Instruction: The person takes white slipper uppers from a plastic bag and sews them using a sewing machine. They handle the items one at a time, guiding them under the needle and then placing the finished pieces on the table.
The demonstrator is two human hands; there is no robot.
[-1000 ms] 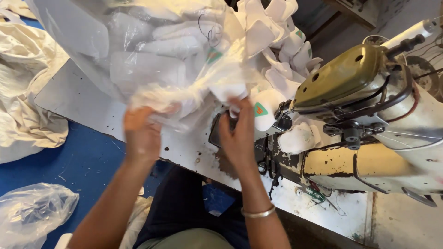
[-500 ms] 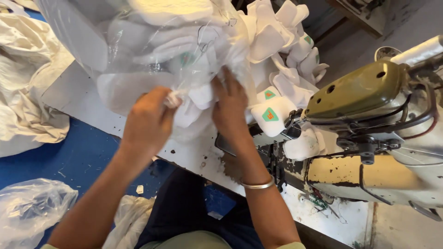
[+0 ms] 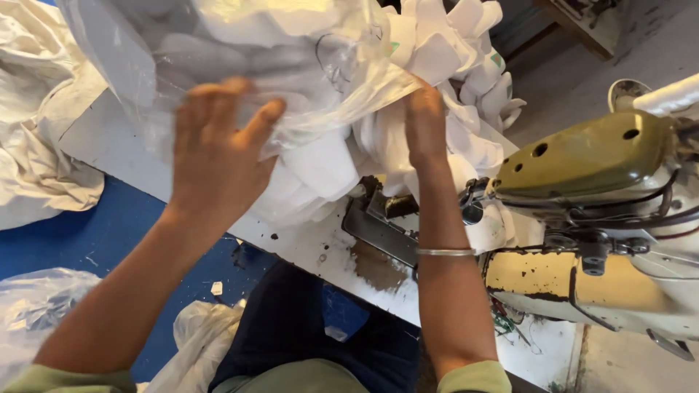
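A big clear plastic bag (image 3: 218,51) stuffed with white fabric pieces lies on the white worktable (image 3: 313,251). My left hand (image 3: 218,156) presses against the bag's near side with fingers spread. My right hand (image 3: 426,124) reaches into the heap of white fabric pieces (image 3: 451,51) at the bag's mouth, its fingers buried among them. A metal bangle (image 3: 445,252) circles my right wrist.
An olive and cream sewing machine (image 3: 604,211) stands at the right, its metal plate (image 3: 378,225) just below my right arm. Rumpled white cloth (image 3: 36,145) lies at the left. Another clear bag (image 3: 36,313) rests on the blue floor at lower left.
Both hands have moved up and away from me, pushing the bag and the fabric pieces further onto the table. The left hand's fingers have spread over the bag.
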